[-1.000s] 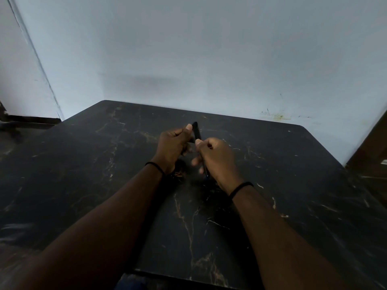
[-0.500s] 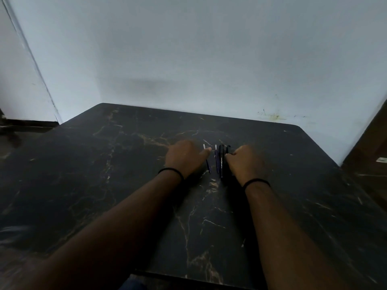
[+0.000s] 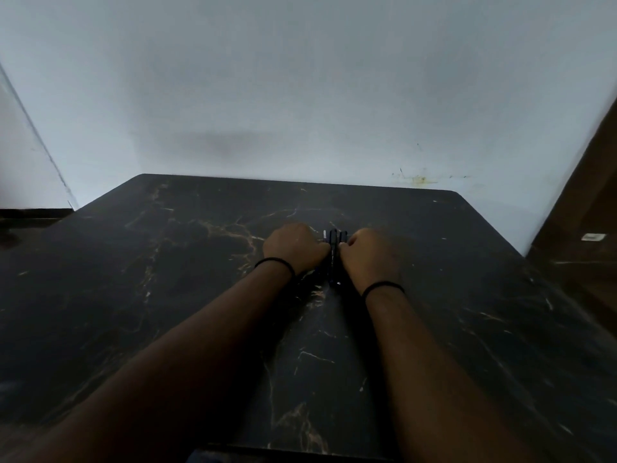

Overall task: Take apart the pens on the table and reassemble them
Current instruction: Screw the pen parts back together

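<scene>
Several dark pens (image 3: 334, 259) lie side by side in a tight bundle on the black marble table (image 3: 167, 279), pointing away from me. My left hand (image 3: 293, 247) rests on the table with its fingers curled and presses against the bundle's left side. From the other side, my right hand (image 3: 369, 253) is also curled and pushes against the pens. The far tips of the pens stick out beyond the knuckles, and one pale tip shows at the left of the bundle. My fingertips are hidden under the hands.
A pale wall (image 3: 300, 95) rises right behind the table's far edge. A dark wooden panel (image 3: 587, 228) stands at the right, past the table's corner. A black band circles each wrist.
A second ago both hands held one pen up above the table. They came down to the tabletop, and now they have closed in from both sides, squeezing the spread pens into one bundle.
</scene>
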